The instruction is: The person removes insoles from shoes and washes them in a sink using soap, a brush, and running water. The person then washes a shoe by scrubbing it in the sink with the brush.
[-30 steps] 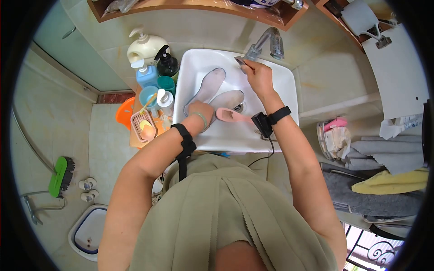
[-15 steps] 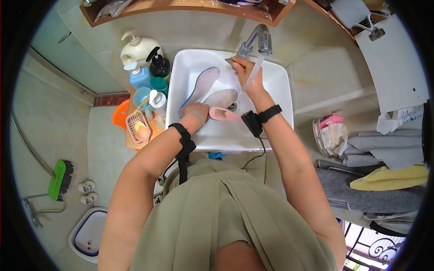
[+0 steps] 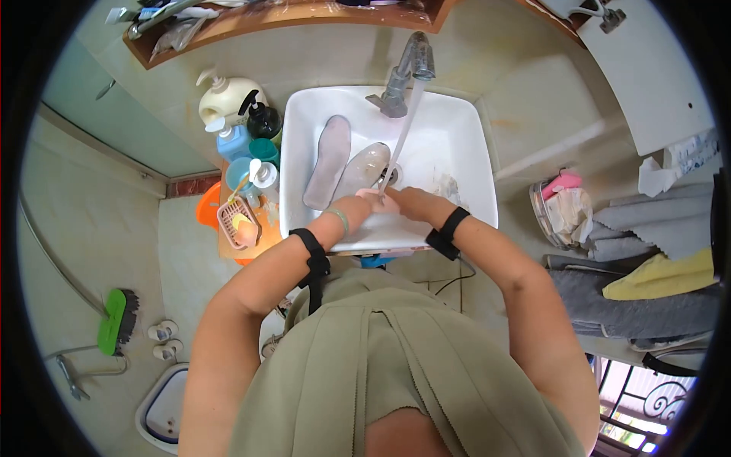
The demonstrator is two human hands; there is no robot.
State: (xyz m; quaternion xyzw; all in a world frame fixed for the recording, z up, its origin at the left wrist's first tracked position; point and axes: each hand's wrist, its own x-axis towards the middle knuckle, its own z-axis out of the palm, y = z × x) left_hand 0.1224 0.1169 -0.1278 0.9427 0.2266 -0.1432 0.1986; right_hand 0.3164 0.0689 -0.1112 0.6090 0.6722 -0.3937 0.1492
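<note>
My left hand is closed at a pink plastic thing, low in the white sink. From the other side, my right hand meets this pink thing, its fingers blurred and partly hidden. Water runs from the metal faucet and falls close to both hands. A greyish-pink insole leans at the sink's left side. Beside it lies a second insole, wet and paler, its lower end near my left hand. Whitish foam or residue shows on the basin's right.
Left of the sink, a small wooden stand carries several pump bottles, a teal cup and a pink soap basket. Grey towels and a yellow cloth hang at right. A wooden shelf juts out above.
My right hand has left the faucet lever and come down to the pink thing beside my left hand. The left insole lies straighter and farther left. The view has shifted slightly.
</note>
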